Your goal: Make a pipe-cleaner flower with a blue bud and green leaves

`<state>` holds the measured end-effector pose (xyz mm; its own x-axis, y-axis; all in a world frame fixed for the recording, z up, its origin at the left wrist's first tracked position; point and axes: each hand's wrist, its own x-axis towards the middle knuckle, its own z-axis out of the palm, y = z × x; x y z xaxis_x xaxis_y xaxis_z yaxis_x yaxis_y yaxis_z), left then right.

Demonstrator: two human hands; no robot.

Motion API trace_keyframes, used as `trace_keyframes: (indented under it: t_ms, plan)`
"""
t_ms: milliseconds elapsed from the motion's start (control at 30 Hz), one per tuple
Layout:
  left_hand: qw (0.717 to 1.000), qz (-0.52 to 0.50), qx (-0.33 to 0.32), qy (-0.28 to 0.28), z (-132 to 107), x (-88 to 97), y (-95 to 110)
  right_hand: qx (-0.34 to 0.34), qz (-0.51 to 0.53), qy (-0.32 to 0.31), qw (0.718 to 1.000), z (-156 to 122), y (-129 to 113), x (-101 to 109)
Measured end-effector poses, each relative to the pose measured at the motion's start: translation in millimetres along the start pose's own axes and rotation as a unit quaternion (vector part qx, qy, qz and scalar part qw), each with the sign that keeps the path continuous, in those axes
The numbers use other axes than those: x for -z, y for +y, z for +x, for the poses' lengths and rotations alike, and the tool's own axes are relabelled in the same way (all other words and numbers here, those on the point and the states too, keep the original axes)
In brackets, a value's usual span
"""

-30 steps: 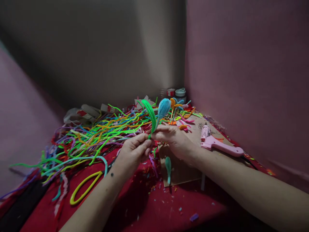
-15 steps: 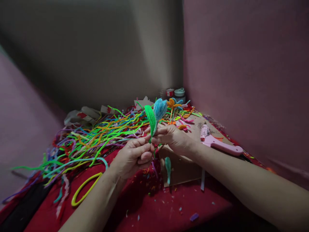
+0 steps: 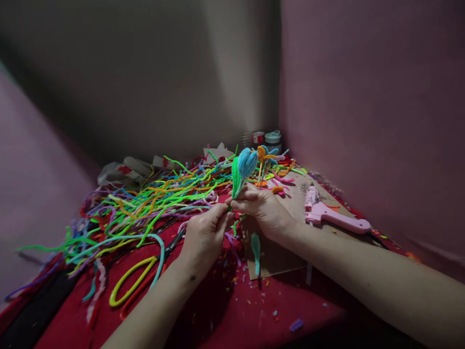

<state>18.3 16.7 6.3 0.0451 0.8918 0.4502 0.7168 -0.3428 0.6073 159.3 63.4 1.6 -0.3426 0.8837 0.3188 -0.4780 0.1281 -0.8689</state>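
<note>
A blue pipe-cleaner flower [image 3: 247, 164] stands upright between my hands, with a green pipe-cleaner leaf [image 3: 236, 175] against its left side. My right hand [image 3: 268, 211] pinches the flower's stem just under the bloom. Lower down, my left hand [image 3: 208, 231] is closed at the base of the leaf and stem, its thumb on top; the fingers hide most of the stem. Below my right hand, a small teal pipe-cleaner piece [image 3: 255, 249] lies at the edge of a brown board [image 3: 283, 264].
Many loose pipe cleaners [image 3: 170, 194] spread over the red cloth [image 3: 218, 310] at left. Partly behind my left forearm lie scissors [image 3: 115, 294]. A pink glue gun [image 3: 337, 219] rests on the board at right. An orange flower [image 3: 262, 155] and a lidded jar [image 3: 273, 138] are at the back.
The green leaf has come closer against the bloom and shows narrower. My left hand has turned, bringing its thumb on top. More of the scissors shows beside the left forearm.
</note>
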Motion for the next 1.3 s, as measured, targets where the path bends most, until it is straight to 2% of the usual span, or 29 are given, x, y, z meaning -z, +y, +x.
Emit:
trace_keyframes:
  t_ms: [167,333,500,633,867,1067,1300]
  plan:
    - [0.998,-0.047,0.031,-0.007,1,-2.0,-2,-0.035,0.032,0.034,0.998,0,5,-1]
    - [0.981,-0.169,0.088,-0.04,6,1.5,2,-0.077,0.08,-0.007,0.994,1,4,-1]
    - [0.921,-0.333,0.182,-0.086,12,7.8,6,-0.096,0.081,-0.058,0.99,2,-1,0]
    - [0.883,-0.407,0.203,-0.117,12,9.2,5,-0.085,0.045,-0.108,0.989,4,-2,5]
    - [0.84,-0.468,0.238,-0.14,11,7.7,5,-0.069,0.019,-0.108,0.992,8,-1,9]
    - [0.812,-0.507,0.242,-0.158,11,7.9,5,-0.048,0.002,-0.123,0.991,10,-3,11]
    - [0.762,-0.564,0.252,-0.195,10,10.4,4,-0.027,-0.033,-0.151,0.988,10,-4,13]
